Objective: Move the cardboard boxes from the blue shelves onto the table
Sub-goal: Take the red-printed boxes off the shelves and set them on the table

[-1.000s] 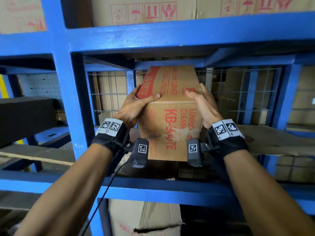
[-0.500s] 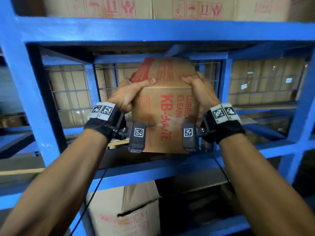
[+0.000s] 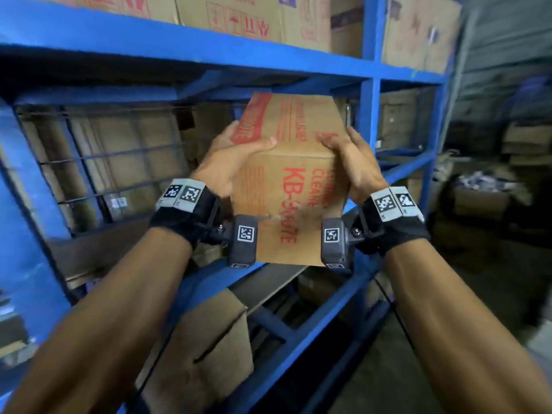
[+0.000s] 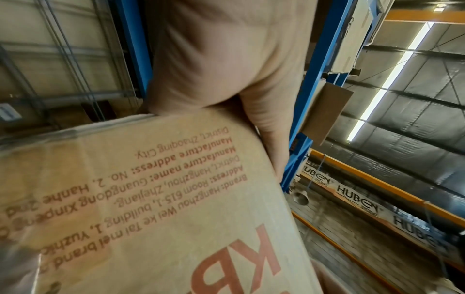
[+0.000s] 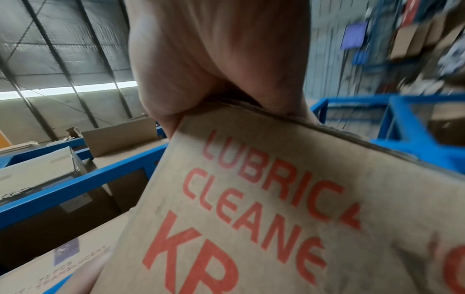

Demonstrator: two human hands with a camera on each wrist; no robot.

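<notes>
A brown cardboard box (image 3: 286,186) with red print "KB" and "LUBRIC... CLEANE..." hangs in the air in front of the middle level of the blue shelves (image 3: 369,85). My left hand (image 3: 230,156) grips its upper left edge, thumb over the top face. My right hand (image 3: 352,162) grips the upper right edge, fingers lying on the top. The left wrist view shows the box's side face with address print (image 4: 156,199) under my palm (image 4: 216,59). In the right wrist view the box's front (image 5: 264,208) fills the lower half below my palm (image 5: 214,55).
More cardboard boxes (image 3: 239,16) line the top shelf. An open-flapped box (image 3: 209,348) stands on the lower level below my arms. Wire mesh (image 3: 113,162) backs the shelf bay. A dim aisle with piled cartons (image 3: 493,189) lies to the right.
The box has come out of the shelf bay toward me, still held by both hands. My view has swung right, so the shelf's right post and the aisle now show.
</notes>
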